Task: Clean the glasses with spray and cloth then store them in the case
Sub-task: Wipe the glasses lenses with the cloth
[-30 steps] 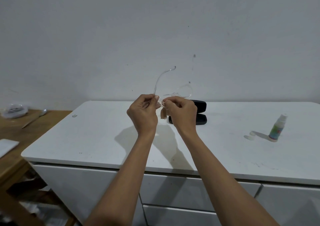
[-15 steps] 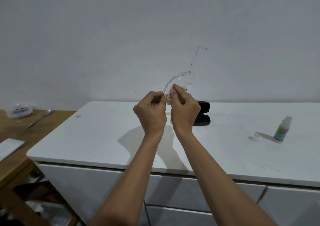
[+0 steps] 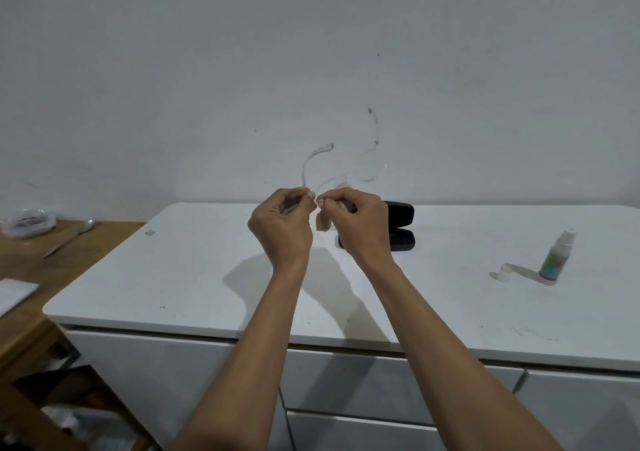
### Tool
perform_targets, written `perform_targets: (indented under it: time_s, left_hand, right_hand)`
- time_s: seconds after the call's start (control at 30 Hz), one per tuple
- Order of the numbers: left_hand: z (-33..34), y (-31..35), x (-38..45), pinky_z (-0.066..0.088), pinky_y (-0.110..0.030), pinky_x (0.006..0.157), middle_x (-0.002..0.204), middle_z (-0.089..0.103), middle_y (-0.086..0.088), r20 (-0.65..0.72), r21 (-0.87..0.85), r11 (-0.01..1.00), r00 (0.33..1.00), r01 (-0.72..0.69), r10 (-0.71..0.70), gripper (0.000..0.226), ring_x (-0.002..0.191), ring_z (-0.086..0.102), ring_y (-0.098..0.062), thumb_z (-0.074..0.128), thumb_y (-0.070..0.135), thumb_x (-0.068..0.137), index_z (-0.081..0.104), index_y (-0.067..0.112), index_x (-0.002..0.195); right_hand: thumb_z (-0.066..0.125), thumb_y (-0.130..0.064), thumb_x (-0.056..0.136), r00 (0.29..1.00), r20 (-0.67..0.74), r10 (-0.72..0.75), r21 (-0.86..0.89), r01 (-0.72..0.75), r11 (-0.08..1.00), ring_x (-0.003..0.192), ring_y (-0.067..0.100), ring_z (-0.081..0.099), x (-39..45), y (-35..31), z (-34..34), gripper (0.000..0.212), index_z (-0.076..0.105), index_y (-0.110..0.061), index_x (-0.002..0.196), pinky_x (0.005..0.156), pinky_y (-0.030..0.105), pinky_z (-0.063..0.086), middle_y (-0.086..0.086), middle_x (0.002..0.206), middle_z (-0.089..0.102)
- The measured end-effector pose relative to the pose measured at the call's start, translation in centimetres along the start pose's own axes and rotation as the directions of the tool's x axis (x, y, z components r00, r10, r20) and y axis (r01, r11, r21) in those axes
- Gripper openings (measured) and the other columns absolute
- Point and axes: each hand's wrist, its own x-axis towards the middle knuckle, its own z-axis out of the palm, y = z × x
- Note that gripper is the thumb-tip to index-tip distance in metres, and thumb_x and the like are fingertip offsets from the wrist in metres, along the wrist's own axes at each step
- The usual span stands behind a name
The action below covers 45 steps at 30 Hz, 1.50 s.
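Clear-framed glasses are held up in front of the wall, one temple arm curving upward, a lens faintly visible to the right. My left hand pinches the frame near its hinge. My right hand pinches a small tan cloth against the glasses. Behind my right hand an open black case lies on the white cabinet top. A small spray bottle stands at the right, its cap lying beside it.
A wooden table adjoins the cabinet on the left, carrying a spoon, a clear bag and a white sheet. Drawer fronts run below the cabinet edge. A marked white wall rises behind.
Both hands have dropped slightly and drawn apart. The glasses have turned, so the temple arm now curves up on the left and the lens shows to the right.
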Motion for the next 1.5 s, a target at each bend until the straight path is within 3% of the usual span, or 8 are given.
perform_targets:
  time_s: [0.13, 0.27, 0.4, 0.67, 0.83, 1.0, 1.23, 1.5]
  left_hand:
    - [-0.2, -0.4, 0.2, 0.064, -0.041, 0.075, 0.068, 0.074, 0.013, 0.032, 0.044, 0.999, 0.999, -0.018, 0.016, 0.014, 0.069, 0.076, -0.015, 0.079, -0.002, 0.08, 0.077, 0.012, 0.078]
    - [-0.7, -1.0, 0.4, 0.063, -0.037, 0.074, 0.069, 0.075, 0.009, 0.044, 0.09, 0.993, 0.997, -0.071, 0.067, 0.013, 0.07, 0.076, -0.018, 0.079, 0.0, 0.081, 0.077, 0.013, 0.079]
    - [-1.5, -1.6, 0.8, 0.061, -0.03, 0.071, 0.069, 0.074, 0.002, 0.055, 0.158, 0.981, 0.993, -0.111, 0.104, 0.009, 0.069, 0.074, -0.017, 0.078, 0.0, 0.081, 0.077, 0.009, 0.078]
    - [-5.7, -3.6, 4.5, 0.062, -0.039, 0.071, 0.068, 0.074, -0.004, -0.012, 0.25, 0.965, 0.996, -0.081, 0.087, 0.008, 0.066, 0.074, -0.019, 0.077, 0.001, 0.08, 0.074, 0.005, 0.075]
    - [-9.4, -5.1, 6.2, 0.053, -0.017, 0.067, 0.071, 0.072, 0.0, 0.008, 0.358, 0.923, 0.988, -0.145, 0.152, 0.01, 0.067, 0.069, -0.006, 0.079, -0.001, 0.081, 0.074, 0.007, 0.077]
    - [-13.2, -7.4, 6.6, 0.053, -0.025, 0.074, 0.079, 0.074, -0.007, 0.047, 0.5, 0.831, 0.966, -0.245, 0.256, 0.01, 0.072, 0.069, -0.019, 0.078, -0.007, 0.079, 0.074, 0.002, 0.081]
    - [-14.6, -10.0, 6.6, 0.055, -0.034, 0.076, 0.085, 0.075, -0.017, 0.098, 0.619, 0.738, 0.959, -0.269, 0.267, 0.013, 0.076, 0.071, -0.033, 0.071, -0.015, 0.079, 0.074, -0.004, 0.086]
    - [-15.8, -11.1, 6.5, 0.049, -0.032, 0.068, 0.086, 0.07, -0.018, 0.243, 0.712, 0.612, 0.939, -0.344, 0.245, 0.017, 0.073, 0.066, -0.035, 0.064, -0.02, 0.08, 0.07, -0.004, 0.083]
  right_hand:
    - [0.065, -0.001, 0.088, 0.999, -0.027, 0.029, 0.007, -0.029, 1.0, 0.043, 0.005, 0.054, -0.7, 0.1, 0.0, 0.013, 0.077, -0.002, 0.082, 0.055, 0.016, 0.047, 0.016, 0.062, 0.072]
    - [0.059, -0.003, 0.09, 0.995, -0.098, -0.029, -0.033, 0.026, 0.999, 0.059, 0.007, 0.062, -1.0, 0.6, 0.6, 0.019, 0.075, -0.006, 0.081, 0.11, 0.024, 0.047, 0.004, 0.051, 0.07]
    - [0.062, -0.01, 0.091, 0.997, -0.073, -0.035, -0.087, 0.028, 0.996, 0.064, 0.013, 0.069, -0.9, 1.3, 1.2, 0.018, 0.077, -0.015, 0.083, 0.082, 0.033, 0.058, -0.004, 0.054, 0.071]
    - [0.065, -0.014, 0.093, 0.998, -0.044, 0.039, -0.011, -0.04, 0.999, 0.069, 0.034, 0.071, -0.8, 1.9, 0.2, 0.014, 0.076, -0.014, 0.084, 0.069, 0.036, 0.052, 0.007, 0.06, 0.074]
    - [0.066, -0.006, 0.093, 0.993, -0.098, 0.071, 0.073, -0.064, 0.995, 0.067, 0.036, 0.073, -0.2, 1.9, -1.1, 0.011, 0.075, -0.006, 0.087, 0.068, 0.046, 0.06, 0.01, 0.063, 0.073]
    - [0.064, 0.001, 0.093, 0.985, -0.141, 0.098, 0.074, -0.089, 0.993, 0.058, 0.012, 0.072, -0.3, 1.5, -1.9, 0.012, 0.076, 0.002, 0.092, 0.063, 0.022, 0.058, 0.015, 0.071, 0.074]
    - [0.07, -0.008, 0.09, 0.994, -0.057, 0.091, 0.0, -0.091, 0.996, 0.077, 0.025, 0.075, -0.5, 2.0, -0.8, 0.013, 0.071, -0.013, 0.102, 0.077, 0.043, 0.061, 0.003, 0.066, 0.076]
    - [0.065, -0.002, 0.093, 0.997, 0.064, 0.046, -0.028, -0.044, 0.999, 0.07, 0.03, 0.075, -0.6, 1.5, -0.6, 0.009, 0.07, -0.008, 0.097, 0.069, 0.035, 0.056, 0.012, 0.065, 0.075]
